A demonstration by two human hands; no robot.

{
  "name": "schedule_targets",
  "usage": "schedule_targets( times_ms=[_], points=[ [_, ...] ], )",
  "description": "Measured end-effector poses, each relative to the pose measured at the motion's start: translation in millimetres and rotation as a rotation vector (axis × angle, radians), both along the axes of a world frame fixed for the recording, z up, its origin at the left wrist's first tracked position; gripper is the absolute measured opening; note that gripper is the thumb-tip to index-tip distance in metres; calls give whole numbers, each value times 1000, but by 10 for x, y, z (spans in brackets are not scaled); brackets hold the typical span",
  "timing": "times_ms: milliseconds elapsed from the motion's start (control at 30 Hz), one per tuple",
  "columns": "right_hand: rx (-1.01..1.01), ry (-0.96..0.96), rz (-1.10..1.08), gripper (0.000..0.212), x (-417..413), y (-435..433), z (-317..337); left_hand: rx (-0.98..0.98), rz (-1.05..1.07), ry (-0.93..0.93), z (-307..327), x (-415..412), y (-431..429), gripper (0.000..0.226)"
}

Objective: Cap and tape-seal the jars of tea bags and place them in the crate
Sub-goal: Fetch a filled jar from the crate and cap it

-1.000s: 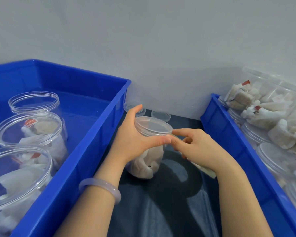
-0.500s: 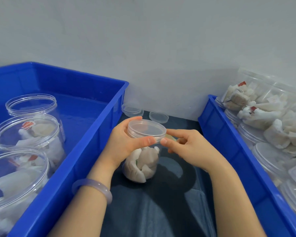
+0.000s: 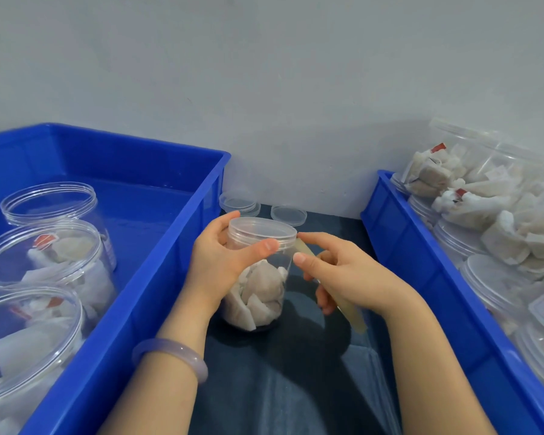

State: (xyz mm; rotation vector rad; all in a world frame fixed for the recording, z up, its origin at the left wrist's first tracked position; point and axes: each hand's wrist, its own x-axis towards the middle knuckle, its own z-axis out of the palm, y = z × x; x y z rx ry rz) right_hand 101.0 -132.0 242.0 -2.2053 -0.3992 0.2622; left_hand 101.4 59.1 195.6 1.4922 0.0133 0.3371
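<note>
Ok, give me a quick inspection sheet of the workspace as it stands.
Surface: dark cloth between two blue crates.
Job's things: jar of tea bags upright, clear lid on; yellowish tape strip reaching the lid rim; left crate holds three jars; right crate piled with filled jars.
Clutter: spare lids by the wall.
Hands: left hand grips the jar; right hand holds the tape strip.
Cables: nothing seen.
Surroundings: grey wall behind.
</note>
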Motion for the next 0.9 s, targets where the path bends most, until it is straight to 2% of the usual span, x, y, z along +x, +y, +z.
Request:
schedule_targets(
  times_ms=[67,200,333,600,767,900],
  points=[
    [0,-23,-18,60,-7,-9,21,-42,-32,-18,-22,0,14,97],
    [-57,-112,-100,77,5,-38,34,-139,-154,-56,-88,-27,-34,77],
    [-7,-123,-141,78,9,22,0,-178,-223,-59,-104,-34,-63,78],
    [-31,-109,-133,83,-10,69,28,47,-65,-47,-6,-22,-128,101],
    [-2,-45,-59,71,-65,-38,110,-53,-17,-129,-24,-82,-113,88],
    [-40,-119,-95,73,-65,-108,119,-73,-63,-175,-9,-82,-141,76]
  ],
)
